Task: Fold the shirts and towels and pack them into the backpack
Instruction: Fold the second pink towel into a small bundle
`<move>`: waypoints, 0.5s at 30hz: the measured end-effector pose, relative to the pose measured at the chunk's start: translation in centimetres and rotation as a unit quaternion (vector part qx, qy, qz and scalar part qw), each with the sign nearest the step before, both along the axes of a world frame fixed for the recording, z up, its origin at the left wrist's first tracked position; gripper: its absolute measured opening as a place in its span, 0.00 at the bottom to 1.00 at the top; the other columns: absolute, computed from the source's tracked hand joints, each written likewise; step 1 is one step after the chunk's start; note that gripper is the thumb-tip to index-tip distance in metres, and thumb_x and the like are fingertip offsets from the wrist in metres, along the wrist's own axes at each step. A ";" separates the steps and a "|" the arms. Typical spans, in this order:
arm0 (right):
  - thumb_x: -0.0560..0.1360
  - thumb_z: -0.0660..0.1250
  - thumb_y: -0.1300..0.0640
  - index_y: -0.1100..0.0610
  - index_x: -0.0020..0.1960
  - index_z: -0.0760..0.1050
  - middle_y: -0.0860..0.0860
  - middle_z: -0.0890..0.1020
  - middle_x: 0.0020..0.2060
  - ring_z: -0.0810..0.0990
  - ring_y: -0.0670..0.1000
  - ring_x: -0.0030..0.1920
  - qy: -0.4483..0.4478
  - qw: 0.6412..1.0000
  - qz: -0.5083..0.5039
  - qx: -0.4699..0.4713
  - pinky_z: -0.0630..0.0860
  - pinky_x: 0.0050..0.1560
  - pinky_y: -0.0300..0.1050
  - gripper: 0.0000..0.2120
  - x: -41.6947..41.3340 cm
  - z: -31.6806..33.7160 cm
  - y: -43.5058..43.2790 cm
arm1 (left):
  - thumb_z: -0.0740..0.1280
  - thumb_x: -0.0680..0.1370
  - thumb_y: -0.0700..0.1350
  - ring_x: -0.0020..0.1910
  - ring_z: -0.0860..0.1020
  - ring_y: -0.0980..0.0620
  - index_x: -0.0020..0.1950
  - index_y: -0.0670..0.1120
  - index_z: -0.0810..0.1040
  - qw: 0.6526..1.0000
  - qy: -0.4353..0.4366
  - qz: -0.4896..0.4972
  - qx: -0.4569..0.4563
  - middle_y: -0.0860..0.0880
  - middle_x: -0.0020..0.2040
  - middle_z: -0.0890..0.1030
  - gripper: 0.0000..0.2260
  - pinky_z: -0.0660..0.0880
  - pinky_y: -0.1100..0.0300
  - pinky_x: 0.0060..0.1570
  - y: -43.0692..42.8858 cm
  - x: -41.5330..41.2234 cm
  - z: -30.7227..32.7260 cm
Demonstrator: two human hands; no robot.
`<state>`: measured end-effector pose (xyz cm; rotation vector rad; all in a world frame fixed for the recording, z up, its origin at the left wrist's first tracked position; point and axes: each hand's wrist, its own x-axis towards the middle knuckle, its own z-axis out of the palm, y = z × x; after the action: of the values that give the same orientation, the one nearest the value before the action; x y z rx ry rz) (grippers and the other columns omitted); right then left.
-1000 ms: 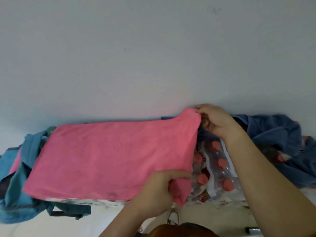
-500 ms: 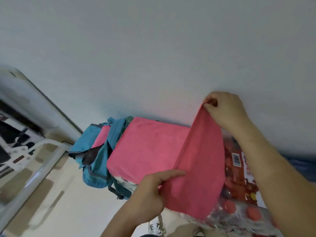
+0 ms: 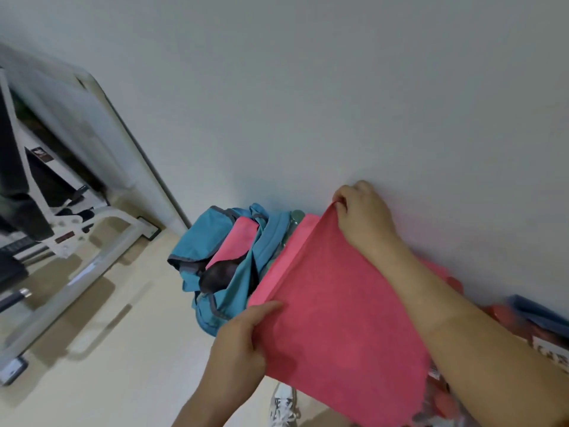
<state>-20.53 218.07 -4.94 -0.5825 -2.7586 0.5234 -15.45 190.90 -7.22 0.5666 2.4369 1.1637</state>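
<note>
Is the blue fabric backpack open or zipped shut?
Open. The blue fabric backpack gapes at its top, showing its dark inside and a pink folded cloth tucked in.

1. One head-worn view, tilted, looking forward and down.
2. Close range: left hand (image 3: pixel 243 343) and right hand (image 3: pixel 363 217) fill the lower right.
3. The pale grey wall (image 3: pixel 308 87) fills the upper frame; the beige floor (image 3: pixel 107 349) lies lower left.

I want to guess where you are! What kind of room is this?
Probably a room in a home, though I can't be sure: a plain wall, a smooth pale floor, and a white metal frame, maybe exercise gear, at the left.
</note>
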 end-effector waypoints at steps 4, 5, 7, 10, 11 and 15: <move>0.76 0.62 0.61 0.58 0.50 0.78 0.58 0.77 0.48 0.75 0.58 0.51 -0.031 0.999 0.033 -0.006 0.74 0.51 0.51 0.07 -2.4 -2.3 -1.3 | 0.58 0.62 0.31 0.56 0.69 0.72 0.61 0.60 0.75 0.999 -0.009 -0.001 -0.040 0.71 0.55 0.71 0.35 0.62 0.82 0.52 -0.9 -1.2 -1.1; 0.76 0.61 0.61 0.58 0.50 0.77 0.58 0.77 0.48 0.76 0.58 0.50 -0.046 0.998 0.040 -0.013 0.74 0.50 0.51 0.07 -2.8 -2.8 -1.5 | 0.58 0.62 0.32 0.56 0.69 0.69 0.63 0.59 0.74 0.998 -0.010 -0.006 -0.059 0.69 0.56 0.71 0.35 0.62 0.82 0.52 -1.1 -1.5 -1.4; 0.77 0.61 0.60 0.58 0.51 0.77 0.58 0.79 0.48 0.77 0.59 0.49 -0.075 0.996 0.045 -0.027 0.74 0.49 0.51 0.07 -3.3 -3.8 -2.0 | 0.57 0.61 0.36 0.57 0.70 0.64 0.67 0.57 0.72 0.996 -0.006 -0.023 -0.088 0.65 0.57 0.72 0.35 0.63 0.80 0.50 -1.5 -1.9 -1.8; 0.77 0.63 0.60 0.58 0.51 0.77 0.57 0.81 0.49 0.78 0.58 0.49 -0.088 0.995 0.028 -0.043 0.72 0.48 0.49 0.06 -3.6 -4.7 -2.3 | 0.58 0.62 0.35 0.56 0.72 0.60 0.69 0.56 0.70 0.993 -0.003 -0.044 -0.112 0.60 0.57 0.73 0.36 0.65 0.77 0.47 -1.9 -2.4 -1.9; 0.77 0.63 0.59 0.58 0.51 0.77 0.56 0.81 0.48 0.78 0.58 0.49 -0.086 0.995 0.023 -0.047 0.72 0.48 0.48 0.06 -3.8 -4.9 -2.4 | 0.59 0.63 0.34 0.55 0.72 0.60 0.70 0.56 0.69 0.992 -0.002 -0.046 -0.118 0.60 0.57 0.73 0.36 0.65 0.76 0.47 -1.9 -2.6 -1.8; 0.77 0.64 0.56 0.57 0.52 0.74 0.55 0.81 0.48 0.78 0.58 0.49 -0.111 0.992 0.022 -0.053 0.72 0.47 0.48 0.06 -4.3 -5.2 -2.4 | 0.60 0.64 0.34 0.56 0.72 0.59 0.71 0.57 0.67 0.988 0.012 -0.059 -0.141 0.60 0.58 0.71 0.36 0.68 0.69 0.48 -2.0 -2.7 -1.7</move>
<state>-24.86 215.69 -10.17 -0.6415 -2.9722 0.6565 -18.18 188.88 -8.88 0.6300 2.4915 0.7528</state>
